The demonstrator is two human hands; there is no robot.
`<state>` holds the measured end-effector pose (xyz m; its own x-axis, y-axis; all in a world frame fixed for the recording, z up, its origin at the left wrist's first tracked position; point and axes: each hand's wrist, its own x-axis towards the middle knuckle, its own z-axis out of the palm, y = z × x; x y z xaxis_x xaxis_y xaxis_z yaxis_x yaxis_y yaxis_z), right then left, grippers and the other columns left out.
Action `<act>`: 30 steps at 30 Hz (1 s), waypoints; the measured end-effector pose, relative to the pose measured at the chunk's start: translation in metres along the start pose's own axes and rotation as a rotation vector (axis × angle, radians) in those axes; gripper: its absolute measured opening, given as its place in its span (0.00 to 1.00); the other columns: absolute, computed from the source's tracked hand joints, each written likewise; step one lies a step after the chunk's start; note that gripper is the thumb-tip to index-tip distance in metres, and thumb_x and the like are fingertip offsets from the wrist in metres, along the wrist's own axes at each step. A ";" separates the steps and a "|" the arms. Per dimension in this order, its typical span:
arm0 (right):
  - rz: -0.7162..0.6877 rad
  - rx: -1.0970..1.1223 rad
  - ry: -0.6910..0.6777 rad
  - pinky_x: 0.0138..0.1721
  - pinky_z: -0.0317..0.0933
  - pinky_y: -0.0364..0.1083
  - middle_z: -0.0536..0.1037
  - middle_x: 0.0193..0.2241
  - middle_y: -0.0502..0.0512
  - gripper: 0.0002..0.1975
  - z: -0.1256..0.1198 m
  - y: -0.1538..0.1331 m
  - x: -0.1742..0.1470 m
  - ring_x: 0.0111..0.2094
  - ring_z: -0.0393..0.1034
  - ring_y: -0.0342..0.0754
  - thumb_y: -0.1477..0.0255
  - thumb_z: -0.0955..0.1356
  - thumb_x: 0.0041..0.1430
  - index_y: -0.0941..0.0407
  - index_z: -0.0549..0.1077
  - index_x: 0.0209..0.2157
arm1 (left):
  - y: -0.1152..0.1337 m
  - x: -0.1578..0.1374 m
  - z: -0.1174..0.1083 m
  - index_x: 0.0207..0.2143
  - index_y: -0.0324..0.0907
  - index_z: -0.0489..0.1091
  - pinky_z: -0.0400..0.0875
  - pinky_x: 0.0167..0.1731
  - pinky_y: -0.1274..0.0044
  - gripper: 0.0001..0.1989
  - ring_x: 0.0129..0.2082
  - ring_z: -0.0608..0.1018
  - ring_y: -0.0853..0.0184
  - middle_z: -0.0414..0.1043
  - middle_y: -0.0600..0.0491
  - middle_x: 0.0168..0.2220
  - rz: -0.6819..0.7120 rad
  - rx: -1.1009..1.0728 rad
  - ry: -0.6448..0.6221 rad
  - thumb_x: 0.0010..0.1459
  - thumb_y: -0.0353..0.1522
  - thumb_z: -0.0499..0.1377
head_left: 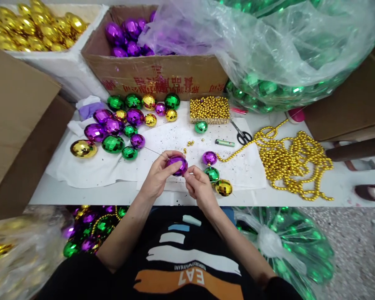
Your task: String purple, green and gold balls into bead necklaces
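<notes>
Our left hand has the purple ball cradled in the fingers, thumb over the near side; our right hand is at the ball's right end, thumb and forefinger drawn together in a pinch, too small to tell on what. A thin thread runs from the left hand out to the pile of balls on that side; can't see whether it goes through the ball we hold. To do this well: left grip firm but light, the shell looks slick and could spin; right pinch right at the end; thread slack enough not to drag the pile. Just right of the right hand sit a purple, a green and a gold ball, so mind that elbow room. Beyond the hands lie loose gold beads, easy to knock and roll. Farther out, ahead and right of the right hand: lighter, then scissors. The bead box is beyond both hands; reach over, not through, the loose beads.
</notes>
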<state>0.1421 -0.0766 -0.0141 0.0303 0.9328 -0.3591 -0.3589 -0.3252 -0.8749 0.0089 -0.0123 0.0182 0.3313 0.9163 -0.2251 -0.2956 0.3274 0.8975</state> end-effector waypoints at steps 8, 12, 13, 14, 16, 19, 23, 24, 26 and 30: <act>-0.017 -0.064 -0.068 0.15 0.51 0.39 0.71 0.26 0.50 0.15 -0.008 -0.002 0.006 0.20 0.59 0.38 0.59 0.74 0.49 0.56 0.73 0.26 | -0.001 0.004 -0.009 0.48 0.41 0.75 0.71 0.32 0.77 0.18 0.33 0.80 0.65 0.80 0.46 0.43 -0.087 -0.055 -0.043 0.60 0.41 0.62; 0.110 0.061 -0.067 0.15 0.35 0.39 0.58 0.15 0.41 0.16 -0.002 -0.002 0.005 0.15 0.41 0.34 0.58 0.74 0.49 0.56 0.72 0.28 | -0.007 0.008 -0.004 0.38 0.41 0.73 0.70 0.27 0.78 0.15 0.28 0.78 0.67 0.80 0.49 0.35 0.010 -0.009 0.041 0.60 0.44 0.61; 0.117 0.077 -0.057 0.16 0.33 0.39 0.56 0.15 0.40 0.16 0.000 -0.003 0.004 0.15 0.39 0.33 0.59 0.74 0.48 0.57 0.72 0.29 | -0.008 0.009 -0.003 0.36 0.41 0.73 0.71 0.28 0.78 0.17 0.28 0.78 0.67 0.80 0.49 0.34 0.022 0.002 0.058 0.61 0.46 0.60; 0.123 0.087 -0.048 0.16 0.32 0.39 0.54 0.15 0.39 0.16 0.001 -0.003 0.003 0.15 0.38 0.33 0.59 0.74 0.48 0.57 0.72 0.29 | -0.009 0.010 -0.003 0.35 0.40 0.74 0.73 0.30 0.76 0.19 0.29 0.79 0.66 0.80 0.49 0.33 0.026 0.007 0.072 0.61 0.48 0.59; 0.139 0.103 -0.034 0.17 0.30 0.39 0.51 0.14 0.38 0.15 0.002 -0.004 0.001 0.16 0.37 0.34 0.60 0.74 0.48 0.56 0.71 0.29 | -0.009 0.012 -0.004 0.35 0.39 0.76 0.75 0.36 0.74 0.24 0.34 0.81 0.64 0.80 0.47 0.34 0.012 0.005 0.091 0.61 0.52 0.57; 0.165 0.123 -0.027 0.17 0.30 0.40 0.50 0.14 0.38 0.15 0.001 -0.003 -0.001 0.16 0.35 0.34 0.60 0.74 0.47 0.56 0.72 0.31 | -0.009 0.014 -0.009 0.37 0.38 0.79 0.76 0.42 0.71 0.28 0.41 0.82 0.60 0.82 0.43 0.39 -0.024 -0.001 0.099 0.62 0.54 0.55; 0.152 0.119 0.018 0.16 0.30 0.39 0.51 0.13 0.37 0.16 -0.002 0.002 -0.001 0.15 0.36 0.33 0.60 0.74 0.46 0.56 0.71 0.30 | -0.007 0.016 -0.017 0.38 0.36 0.80 0.76 0.41 0.71 0.30 0.42 0.83 0.57 0.82 0.40 0.42 -0.099 -0.028 0.065 0.62 0.54 0.55; 0.142 0.121 0.034 0.16 0.31 0.39 0.51 0.13 0.37 0.17 -0.003 0.003 0.000 0.15 0.37 0.33 0.60 0.75 0.46 0.56 0.70 0.29 | -0.006 0.016 -0.017 0.39 0.35 0.80 0.76 0.41 0.71 0.30 0.42 0.83 0.57 0.82 0.40 0.43 -0.107 -0.037 0.057 0.62 0.54 0.55; 0.126 0.132 0.053 0.16 0.31 0.39 0.51 0.13 0.37 0.18 -0.003 0.005 0.002 0.14 0.37 0.33 0.59 0.75 0.45 0.56 0.69 0.28 | -0.005 0.016 -0.018 0.41 0.36 0.80 0.76 0.40 0.71 0.30 0.42 0.83 0.57 0.82 0.40 0.44 -0.117 -0.054 0.052 0.61 0.54 0.56; 0.110 0.127 0.055 0.16 0.31 0.40 0.51 0.12 0.37 0.17 -0.003 0.006 0.002 0.14 0.36 0.33 0.59 0.75 0.46 0.56 0.73 0.32 | -0.008 0.015 -0.015 0.44 0.37 0.79 0.77 0.38 0.72 0.29 0.38 0.83 0.60 0.82 0.43 0.42 -0.160 -0.075 0.049 0.61 0.54 0.56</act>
<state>0.1422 -0.0776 -0.0211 0.0343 0.8814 -0.4711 -0.4779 -0.3995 -0.7823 0.0029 0.0022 0.0014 0.3358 0.8607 -0.3827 -0.3096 0.4846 0.8181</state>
